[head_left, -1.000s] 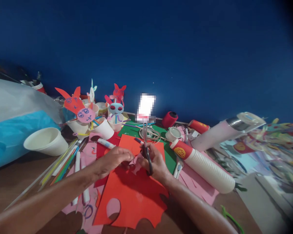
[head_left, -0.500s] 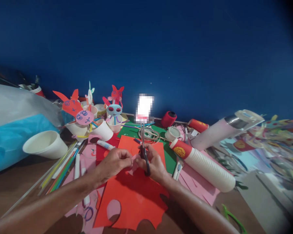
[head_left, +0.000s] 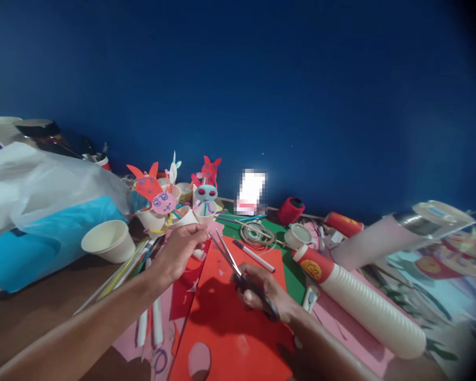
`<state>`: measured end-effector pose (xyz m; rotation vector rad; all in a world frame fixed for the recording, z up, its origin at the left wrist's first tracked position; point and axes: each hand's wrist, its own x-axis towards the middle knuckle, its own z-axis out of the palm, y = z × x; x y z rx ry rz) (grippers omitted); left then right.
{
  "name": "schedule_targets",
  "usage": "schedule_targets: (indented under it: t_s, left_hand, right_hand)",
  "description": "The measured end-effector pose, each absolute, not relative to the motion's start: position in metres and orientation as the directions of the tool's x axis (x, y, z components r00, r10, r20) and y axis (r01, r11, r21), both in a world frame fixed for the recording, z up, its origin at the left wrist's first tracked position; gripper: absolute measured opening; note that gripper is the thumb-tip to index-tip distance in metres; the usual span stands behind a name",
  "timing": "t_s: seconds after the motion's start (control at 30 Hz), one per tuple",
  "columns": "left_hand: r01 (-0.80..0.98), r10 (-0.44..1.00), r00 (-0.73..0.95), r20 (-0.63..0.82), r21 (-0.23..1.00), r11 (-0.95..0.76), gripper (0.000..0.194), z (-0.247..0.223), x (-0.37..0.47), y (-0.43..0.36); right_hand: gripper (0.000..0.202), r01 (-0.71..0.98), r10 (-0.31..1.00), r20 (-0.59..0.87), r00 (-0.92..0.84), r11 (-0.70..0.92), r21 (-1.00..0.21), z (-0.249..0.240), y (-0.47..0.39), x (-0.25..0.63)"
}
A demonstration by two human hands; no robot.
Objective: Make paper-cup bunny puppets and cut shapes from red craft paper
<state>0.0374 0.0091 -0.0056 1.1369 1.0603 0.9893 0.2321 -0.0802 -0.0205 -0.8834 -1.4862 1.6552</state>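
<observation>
My left hand [head_left: 184,248] is raised over the far left part of an orange-red paper sheet [head_left: 226,317], thumb and fingers pinched. A small piece of pink paper [head_left: 216,228] shows at its fingertips, partly hidden. My right hand [head_left: 262,291] grips black-handled scissors [head_left: 232,262]. Their blades are parted and point up and left, close to the pink piece. Small pink paper scraps [head_left: 221,269] lie on the sheet, with a marker [head_left: 256,256] across its far right part. Near the front, a pink oval [head_left: 199,360] shows on or through the sheet.
Left stand a white paper cup [head_left: 108,241] and paper animal figures [head_left: 164,202] in cups. A stack of paper cups [head_left: 365,304], a utility knife [head_left: 310,299] and a bottle-like cylinder [head_left: 375,241] lie right. A coiled cable [head_left: 256,233] rests on green paper near the blue wall.
My hands have moved apart. The left has lifted away with the pink paper; the scissors have tilted left and their blades have opened. The view has shifted, so the table scene sits further right.
</observation>
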Motion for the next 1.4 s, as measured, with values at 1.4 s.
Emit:
schedule_targets:
  t_s: [1.4]
  left_hand:
    - [-0.028, 0.921, 0.278, -0.273, 0.956, 0.291, 0.012, -0.009, 0.058, -0.018]
  right_hand:
    - [0.041, -0.047, 0.912, -0.088, -0.401, -0.116, -0.992, -0.032, -0.08, 0.229]
